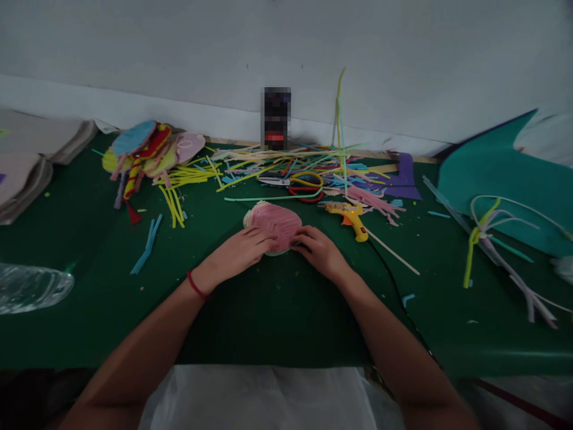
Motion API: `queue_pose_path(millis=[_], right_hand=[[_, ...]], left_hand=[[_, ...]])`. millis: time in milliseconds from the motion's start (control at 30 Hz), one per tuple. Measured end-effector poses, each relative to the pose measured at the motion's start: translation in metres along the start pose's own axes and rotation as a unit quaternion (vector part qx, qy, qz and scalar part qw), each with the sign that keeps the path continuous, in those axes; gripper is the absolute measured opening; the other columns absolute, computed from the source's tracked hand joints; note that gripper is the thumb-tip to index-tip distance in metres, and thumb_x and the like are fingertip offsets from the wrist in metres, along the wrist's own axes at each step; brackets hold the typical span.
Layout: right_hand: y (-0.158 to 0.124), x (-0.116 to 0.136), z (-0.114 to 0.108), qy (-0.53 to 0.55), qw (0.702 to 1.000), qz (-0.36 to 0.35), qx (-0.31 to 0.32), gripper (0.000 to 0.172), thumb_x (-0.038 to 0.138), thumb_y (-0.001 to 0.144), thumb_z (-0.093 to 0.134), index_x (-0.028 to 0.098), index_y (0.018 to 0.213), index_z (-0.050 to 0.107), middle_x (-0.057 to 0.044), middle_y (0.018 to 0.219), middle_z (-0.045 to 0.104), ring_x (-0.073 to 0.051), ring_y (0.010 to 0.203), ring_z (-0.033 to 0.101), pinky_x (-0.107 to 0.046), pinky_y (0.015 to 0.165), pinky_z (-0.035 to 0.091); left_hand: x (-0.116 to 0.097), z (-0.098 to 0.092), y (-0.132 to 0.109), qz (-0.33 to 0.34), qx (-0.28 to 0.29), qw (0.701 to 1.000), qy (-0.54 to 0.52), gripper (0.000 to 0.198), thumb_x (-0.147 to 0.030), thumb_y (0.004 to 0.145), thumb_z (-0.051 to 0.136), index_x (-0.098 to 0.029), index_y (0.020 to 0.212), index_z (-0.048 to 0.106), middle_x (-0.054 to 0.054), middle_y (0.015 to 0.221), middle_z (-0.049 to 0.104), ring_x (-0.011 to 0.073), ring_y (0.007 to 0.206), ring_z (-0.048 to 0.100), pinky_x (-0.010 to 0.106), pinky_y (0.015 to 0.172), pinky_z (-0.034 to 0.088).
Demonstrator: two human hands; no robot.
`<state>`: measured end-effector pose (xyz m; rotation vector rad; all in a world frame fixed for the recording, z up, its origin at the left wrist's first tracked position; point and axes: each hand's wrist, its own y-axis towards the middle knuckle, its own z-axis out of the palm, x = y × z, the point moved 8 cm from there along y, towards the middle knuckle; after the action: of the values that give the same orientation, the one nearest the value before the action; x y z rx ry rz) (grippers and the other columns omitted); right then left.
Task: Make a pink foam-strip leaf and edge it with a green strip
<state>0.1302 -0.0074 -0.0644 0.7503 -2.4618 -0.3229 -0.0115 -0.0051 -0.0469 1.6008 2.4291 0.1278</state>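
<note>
A pink, ridged oval piece (280, 223), apparently made of pipe cleaners laid side by side, rests on the green table with a pale green rim showing. Across its lower left part lie the outstretched fingers of my left hand (244, 249). My right hand (320, 251) pinches the right edge between thumb and fingers. Just beyond the piece is a light green pipe cleaner (273, 198). Scissors with red and yellow handles (307, 185) lie behind that. To the right, a yellow glue gun (349, 218) rests on its side, its black cord running toward me.
Many loose pipe cleaners (242, 161) are heaped along the back, near a pixelated dark object (276, 119). Finished-looking balloon-like shapes (134, 143) are stacked at back left. A clear plastic bottle (33, 289) lies left. At right are teal sheet material (492, 179) and tied pipe cleaners (478, 233).
</note>
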Motion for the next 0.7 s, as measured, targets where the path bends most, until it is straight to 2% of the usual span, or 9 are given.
queue_pose_path(millis=[200,333,533,700], right_hand=[[-0.002,-0.006,-0.004,-0.001,1.000,0.014,0.006,0.019,0.029,0.090,0.059,0.022,0.107,0.063,-0.010,0.110,0.061,-0.023,0.100,0.059,-0.039,0.084,0.050],[0.000,-0.007,-0.004,-0.030,0.999,0.026,-0.004,0.016,0.024,0.090,0.058,0.022,0.104,0.065,-0.009,0.108,0.063,-0.024,0.099,0.059,-0.039,0.084,0.048],[0.007,-0.005,0.002,-0.084,0.996,0.026,-0.022,0.015,0.014,0.086,0.058,0.021,0.097,0.065,-0.008,0.105,0.065,-0.024,0.095,0.059,-0.038,0.082,0.045],[0.008,-0.005,-0.001,-0.090,0.995,0.029,-0.043,0.017,0.012,0.084,0.059,0.020,0.098,0.064,-0.008,0.105,0.067,-0.024,0.095,0.060,-0.037,0.081,0.045]], left_hand=[[0.003,-0.008,0.000,-0.015,-0.070,0.997,-0.003,0.028,-0.009,0.091,0.045,-0.017,0.116,0.055,0.007,0.115,0.066,0.0192,0.105,0.061,0.039,0.098,0.046],[0.002,-0.012,0.001,-0.022,-0.103,0.994,-0.012,0.028,-0.011,0.092,0.044,-0.017,0.118,0.055,0.007,0.111,0.067,0.0193,0.103,0.063,0.039,0.096,0.048],[0.002,-0.009,0.003,-0.028,-0.105,0.994,-0.031,0.027,-0.009,0.092,0.044,-0.017,0.115,0.056,0.006,0.112,0.067,0.0188,0.105,0.061,0.038,0.095,0.048],[0.005,0.000,0.006,-0.054,-0.074,0.994,-0.060,0.035,-0.005,0.087,0.045,-0.017,0.118,0.056,0.007,0.116,0.066,0.0197,0.108,0.060,0.039,0.096,0.047]])
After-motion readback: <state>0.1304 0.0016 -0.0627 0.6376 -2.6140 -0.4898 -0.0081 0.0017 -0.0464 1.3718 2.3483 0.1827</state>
